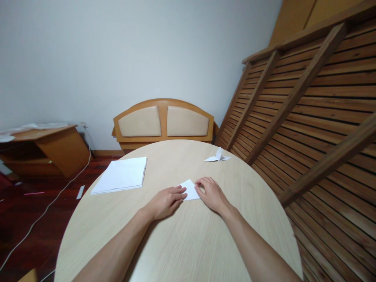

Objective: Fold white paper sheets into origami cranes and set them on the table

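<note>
A small white angular paper (191, 191) is being pressed by the unclosed left hand (167, 201); whether the paper's edge is being pinched by the right hand (214, 194) cannot be told.

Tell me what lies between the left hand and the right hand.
In the head view, a small piece of white paper lies between the left hand and the right hand.

Home bedroom, seemingly: padded headboard (163, 122), leaning wooden slatted panel (305, 105).
</note>
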`<state>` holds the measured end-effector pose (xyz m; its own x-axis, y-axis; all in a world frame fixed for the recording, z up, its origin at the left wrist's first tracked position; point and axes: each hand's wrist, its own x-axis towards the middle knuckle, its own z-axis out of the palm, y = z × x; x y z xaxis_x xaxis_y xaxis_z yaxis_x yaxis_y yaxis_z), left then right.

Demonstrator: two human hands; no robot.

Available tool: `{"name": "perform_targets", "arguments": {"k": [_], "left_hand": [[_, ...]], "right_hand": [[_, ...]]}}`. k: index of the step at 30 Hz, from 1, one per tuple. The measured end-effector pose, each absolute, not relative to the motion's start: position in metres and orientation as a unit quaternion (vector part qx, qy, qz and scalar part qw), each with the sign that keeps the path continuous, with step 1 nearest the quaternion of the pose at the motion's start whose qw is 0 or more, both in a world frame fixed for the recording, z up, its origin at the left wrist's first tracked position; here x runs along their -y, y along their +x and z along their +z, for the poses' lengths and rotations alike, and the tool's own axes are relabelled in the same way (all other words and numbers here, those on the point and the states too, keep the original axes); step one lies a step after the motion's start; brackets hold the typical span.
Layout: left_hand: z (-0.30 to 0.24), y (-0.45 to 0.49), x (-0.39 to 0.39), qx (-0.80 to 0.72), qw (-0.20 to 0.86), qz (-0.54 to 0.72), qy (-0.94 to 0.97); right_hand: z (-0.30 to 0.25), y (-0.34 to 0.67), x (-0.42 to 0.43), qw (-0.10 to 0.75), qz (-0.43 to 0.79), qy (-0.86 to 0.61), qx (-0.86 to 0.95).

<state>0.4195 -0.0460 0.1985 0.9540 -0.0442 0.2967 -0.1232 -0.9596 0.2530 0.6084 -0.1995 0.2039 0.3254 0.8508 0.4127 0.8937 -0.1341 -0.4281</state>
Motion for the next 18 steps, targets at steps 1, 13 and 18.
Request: {"name": "perform_targets", "arguments": {"k": [1,13,18], "left_hand": [[0.201,0.419,0.048,0.049,0.139,0.141,0.979],[0.206,0.419,0.051,0.078,0.170,0.116,0.976],[0.205,0.417,0.051,0.054,0.168,0.122,0.977]], "right_hand": [[0.201,0.610,0.199,0.319,-0.029,-0.752,0.576],[0.190,0.610,0.197,0.396,0.050,-0.689,0.605],[0.193,0.605,0.196,0.430,0.078,-0.655,0.616]]}}
